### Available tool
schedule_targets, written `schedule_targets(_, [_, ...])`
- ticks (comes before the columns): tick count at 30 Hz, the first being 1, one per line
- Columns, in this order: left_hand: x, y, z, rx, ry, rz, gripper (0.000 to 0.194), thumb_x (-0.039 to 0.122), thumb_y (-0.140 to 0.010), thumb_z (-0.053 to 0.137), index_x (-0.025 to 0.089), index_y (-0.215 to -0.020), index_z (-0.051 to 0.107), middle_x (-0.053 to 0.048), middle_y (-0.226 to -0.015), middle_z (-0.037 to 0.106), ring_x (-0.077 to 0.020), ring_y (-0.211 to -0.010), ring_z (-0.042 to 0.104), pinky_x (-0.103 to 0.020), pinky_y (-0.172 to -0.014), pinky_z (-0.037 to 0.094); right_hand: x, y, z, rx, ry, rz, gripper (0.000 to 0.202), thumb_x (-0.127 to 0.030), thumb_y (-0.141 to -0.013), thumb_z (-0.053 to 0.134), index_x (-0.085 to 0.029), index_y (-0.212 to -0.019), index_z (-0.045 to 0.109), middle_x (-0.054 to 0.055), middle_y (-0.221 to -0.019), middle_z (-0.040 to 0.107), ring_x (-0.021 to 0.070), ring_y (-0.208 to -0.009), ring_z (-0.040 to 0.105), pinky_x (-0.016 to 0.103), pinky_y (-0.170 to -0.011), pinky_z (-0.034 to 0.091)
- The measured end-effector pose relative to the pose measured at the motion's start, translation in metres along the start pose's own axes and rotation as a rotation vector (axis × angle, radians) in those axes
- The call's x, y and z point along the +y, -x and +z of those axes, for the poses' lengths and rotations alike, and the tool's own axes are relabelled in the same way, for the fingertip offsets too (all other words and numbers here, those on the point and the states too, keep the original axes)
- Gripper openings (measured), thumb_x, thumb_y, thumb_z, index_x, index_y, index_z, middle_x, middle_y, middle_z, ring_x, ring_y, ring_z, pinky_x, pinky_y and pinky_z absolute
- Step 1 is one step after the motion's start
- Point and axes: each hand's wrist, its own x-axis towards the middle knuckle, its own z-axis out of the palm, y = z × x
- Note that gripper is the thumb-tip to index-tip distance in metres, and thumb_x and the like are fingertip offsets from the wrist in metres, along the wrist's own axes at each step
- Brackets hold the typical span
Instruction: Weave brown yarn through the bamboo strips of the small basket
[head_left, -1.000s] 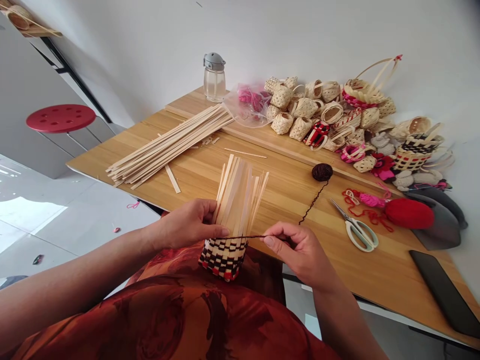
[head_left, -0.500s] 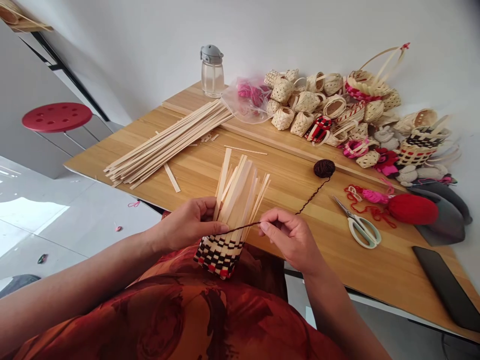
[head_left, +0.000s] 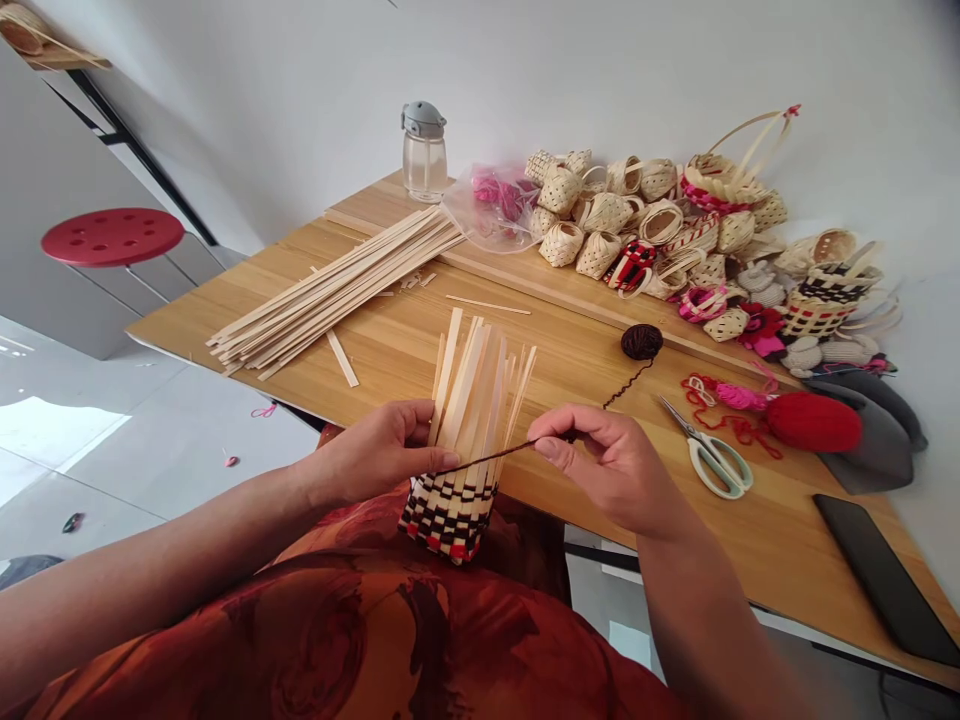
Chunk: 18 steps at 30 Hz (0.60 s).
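Note:
A small half-woven basket (head_left: 450,515) rests upright, slightly tilted, on my lap, its lower part checked in black, cream and red. Long pale wooden strips (head_left: 469,390) stick up from it. My left hand (head_left: 394,440) is closed on the basket's left side, thumb in front over the dark yarn, other fingers partly hidden behind the strips. My right hand (head_left: 600,465) pinches the dark brown yarn (head_left: 499,455) and holds it taut across the front of the strips. From there the yarn runs to a dark brown ball (head_left: 641,342) on the table.
A bundle of wooden strips (head_left: 337,290) lies at left on the table (head_left: 390,360). Scissors (head_left: 709,450), a red yarn ball (head_left: 814,422) and a black phone (head_left: 885,575) lie right. Behind are several small woven baskets (head_left: 607,212) and a bottle (head_left: 424,155). A red stool (head_left: 112,237) stands left.
My right hand has moved a little to the right, drawing out a longer stretch of yarn from the basket. The basket has turned slightly and shifted right; my left hand keeps its hold.

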Motion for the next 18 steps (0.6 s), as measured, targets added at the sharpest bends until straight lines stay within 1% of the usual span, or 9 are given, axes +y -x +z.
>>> schedule_targets(2, [0.000,-0.001,0.001,0.001,0.003,-0.013,0.031,0.032,-0.080,0.081,0.015,-0.100,0.064,-0.008,-0.098,0.080,-0.0258,-0.094,0.076,-0.038,-0.086,0.059,-0.006,-0.002,0.003,-0.021,-0.024,-0.094,0.004,-0.024,-0.094,0.067,-0.020,-0.093,0.069,0.003,-0.099,0.073,0.0165,-0.093,0.068,0.028,-0.086,0.051])
schedule_targets(4, [-0.001,-0.001,0.000,0.005,-0.006,-0.007,0.032,0.032,-0.080,0.080,0.015,-0.103,0.065,-0.007,-0.098,0.080,-0.0247,-0.092,0.076,-0.036,-0.084,0.058,-0.009,-0.005,0.011,-0.036,-0.020,-0.188,0.002,-0.020,-0.093,0.067,-0.020,-0.095,0.068,0.006,-0.112,0.073,0.0190,-0.106,0.069,0.032,-0.096,0.051])
schedule_targets(6, [-0.002,-0.002,0.000,0.006,-0.005,0.007,0.034,0.030,-0.081,0.080,0.016,-0.109,0.065,-0.007,-0.099,0.081,-0.0229,-0.091,0.076,-0.033,-0.081,0.058,-0.010,-0.009,0.020,-0.047,0.019,-0.260,0.004,-0.017,-0.093,0.066,-0.020,-0.096,0.067,0.009,-0.119,0.072,0.0208,-0.115,0.068,0.034,-0.102,0.050])
schedule_targets(7, [-0.002,-0.002,-0.001,0.003,-0.001,0.012,0.035,0.030,-0.082,0.079,0.016,-0.111,0.065,-0.006,-0.098,0.081,-0.0221,-0.090,0.076,-0.032,-0.080,0.058,-0.010,-0.010,0.024,-0.048,0.046,-0.288,0.005,-0.016,-0.092,0.065,-0.019,-0.096,0.067,0.010,-0.121,0.072,0.0211,-0.116,0.067,0.034,-0.103,0.050])
schedule_targets(11, [-0.003,-0.002,-0.001,-0.011,0.027,0.023,0.033,0.027,-0.083,0.078,0.016,-0.111,0.065,-0.005,-0.096,0.080,-0.0204,-0.090,0.076,-0.030,-0.082,0.057,-0.009,-0.015,0.032,-0.036,0.202,-0.371,0.007,-0.014,-0.092,0.063,-0.020,-0.094,0.066,0.011,-0.119,0.072,0.0208,-0.113,0.067,0.035,-0.101,0.050])
schedule_targets(13, [-0.003,-0.002,-0.001,0.012,0.029,0.027,0.036,0.026,-0.081,0.079,0.016,-0.112,0.064,-0.004,-0.092,0.080,-0.0184,-0.085,0.075,-0.028,-0.077,0.057,-0.009,-0.017,0.033,-0.027,0.286,-0.403,0.006,-0.014,-0.093,0.062,-0.020,-0.093,0.065,0.010,-0.116,0.073,0.0205,-0.112,0.066,0.036,-0.102,0.049])
schedule_targets(15, [-0.003,-0.003,0.000,0.041,0.035,0.019,0.043,0.025,-0.078,0.083,0.017,-0.115,0.063,-0.003,-0.087,0.079,-0.0168,-0.079,0.074,-0.025,-0.071,0.056,-0.009,-0.017,0.035,-0.024,0.366,-0.424,0.006,-0.015,-0.094,0.061,-0.020,-0.094,0.064,0.009,-0.113,0.073,0.0206,-0.112,0.065,0.036,-0.103,0.048])
schedule_targets(17, [-0.003,-0.004,0.000,0.055,0.048,-0.002,0.046,0.026,-0.075,0.085,0.017,-0.115,0.064,-0.002,-0.086,0.079,-0.0170,-0.078,0.073,-0.026,-0.071,0.056,-0.009,-0.017,0.036,-0.022,0.435,-0.431,0.006,-0.015,-0.095,0.060,-0.020,-0.094,0.063,0.008,-0.110,0.073,0.0215,-0.114,0.062,0.036,-0.105,0.047])
schedule_targets(18, [-0.003,-0.004,0.000,0.059,0.055,-0.013,0.044,0.027,-0.074,0.085,0.017,-0.113,0.066,-0.003,-0.087,0.079,-0.0175,-0.080,0.073,-0.027,-0.073,0.056,-0.009,-0.016,0.037,-0.021,0.463,-0.431,0.006,-0.014,-0.095,0.059,-0.019,-0.095,0.063,0.008,-0.108,0.073,0.0221,-0.115,0.061,0.037,-0.106,0.046])
